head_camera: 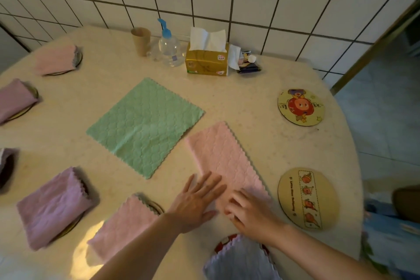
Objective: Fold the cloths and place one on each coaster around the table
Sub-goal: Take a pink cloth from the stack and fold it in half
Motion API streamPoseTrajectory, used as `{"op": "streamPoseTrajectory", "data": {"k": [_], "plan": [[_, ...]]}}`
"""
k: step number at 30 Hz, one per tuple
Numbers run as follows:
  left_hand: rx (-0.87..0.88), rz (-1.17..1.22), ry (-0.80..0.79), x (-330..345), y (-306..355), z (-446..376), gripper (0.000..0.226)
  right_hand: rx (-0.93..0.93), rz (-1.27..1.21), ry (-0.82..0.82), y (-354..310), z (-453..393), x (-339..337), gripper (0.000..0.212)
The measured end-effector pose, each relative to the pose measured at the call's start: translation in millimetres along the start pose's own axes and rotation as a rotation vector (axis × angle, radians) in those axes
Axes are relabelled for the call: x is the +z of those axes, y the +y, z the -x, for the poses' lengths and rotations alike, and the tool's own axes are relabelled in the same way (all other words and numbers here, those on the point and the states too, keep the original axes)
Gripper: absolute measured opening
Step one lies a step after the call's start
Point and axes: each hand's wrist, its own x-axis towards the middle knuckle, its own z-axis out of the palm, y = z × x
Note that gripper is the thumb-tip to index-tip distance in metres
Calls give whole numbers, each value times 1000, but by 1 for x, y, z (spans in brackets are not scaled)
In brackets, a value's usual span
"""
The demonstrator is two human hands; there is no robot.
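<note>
At the lower centre of the frame we press both hands flat on the near end of a half-folded pink cloth (223, 159) lying on the table (261, 107): our left hand (197, 200) with fingers spread, our right hand (247, 210) with fingers loosely curled on the fabric, neither grip pinching. A green cloth (145, 126) lies unfolded mid-frame. At the top, a gold tissue box (206, 62) holds a white tissue sticking up, beside a clear pump bottle (169, 49) and a brown cup (141, 41). Two bare coasters (301, 107) sit at right.
</note>
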Motion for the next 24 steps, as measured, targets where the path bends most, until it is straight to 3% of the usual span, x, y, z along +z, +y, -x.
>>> {"op": "streamPoseTrajectory", "data": {"k": [3, 5, 11, 14, 16, 20, 24], "plan": [[3, 35, -37, -7, -15, -1, 68, -7, 72, -139, 7, -1, 3, 28], [-88, 65, -28, -18, -27, -6, 67, -19, 122, -155, 9, -1, 2, 34], [-418, 128, -73, -36, -61, -32, 76, -99, 169, -168, 10, -5, -3, 27], [-506, 141, -52, -42, -57, -44, 73, -73, 71, -134, 10, -11, -11, 21], [-406, 159, 10, -41, -43, -39, 67, 5, -71, -95, 9, -16, -18, 21], [6, 257, 110, -24, -15, -16, 82, 81, -150, -6, 6, -33, -37, 27], [-59, 607, 240, -12, 5, -10, 47, 44, -272, 42, -5, -49, -58, 39]]}}
